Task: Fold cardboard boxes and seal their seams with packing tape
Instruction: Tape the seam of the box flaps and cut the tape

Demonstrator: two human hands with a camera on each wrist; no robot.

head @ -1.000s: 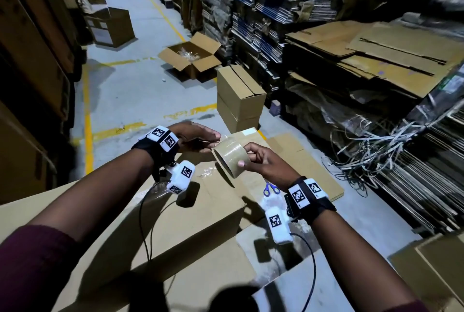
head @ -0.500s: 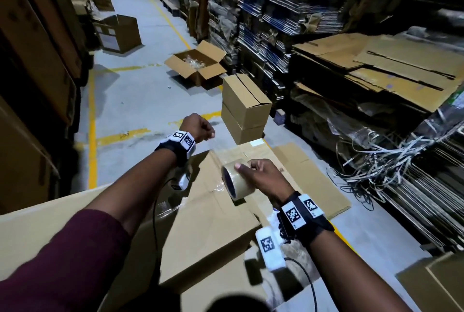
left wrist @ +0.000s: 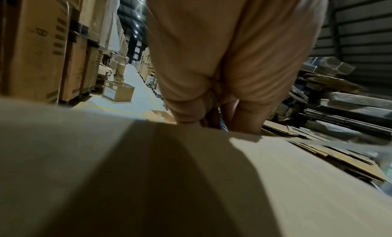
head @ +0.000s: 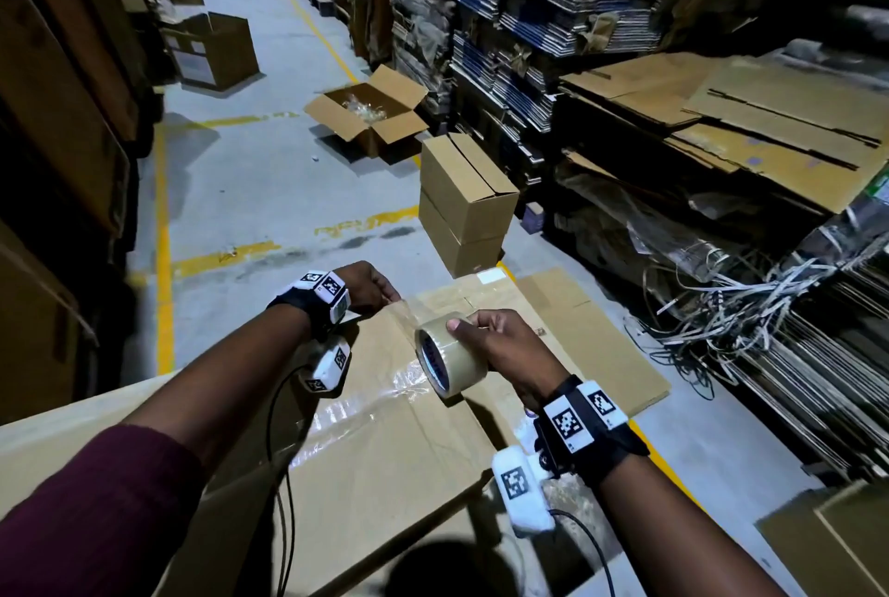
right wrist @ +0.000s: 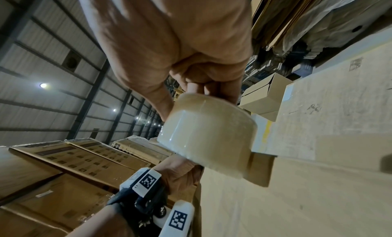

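While right hand (head: 500, 346) grips unlabelled tape roll (head: 450, 358)

dim warehouse, overhead lamps, blurred wide-angle edges

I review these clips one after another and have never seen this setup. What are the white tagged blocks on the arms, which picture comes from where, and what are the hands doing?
There is no machine here: a person works with bare hands. The white blocks with black-and-white tags are cameras strapped to each wrist. The wide picture comes from a camera on the head, looking down at both hands. The other two come from those wrist cameras, each looking along one hand.

The right hand grips a tape roll. The left hand pinches the free tape end at the far edge of a large cardboard box, so a clear strip stretches between the hands just above the cardboard. Shiny tape already lies along the box's seam.

Behind stand two stacked closed boxes and an open box on the floor, with flat cardboard stacks at right.
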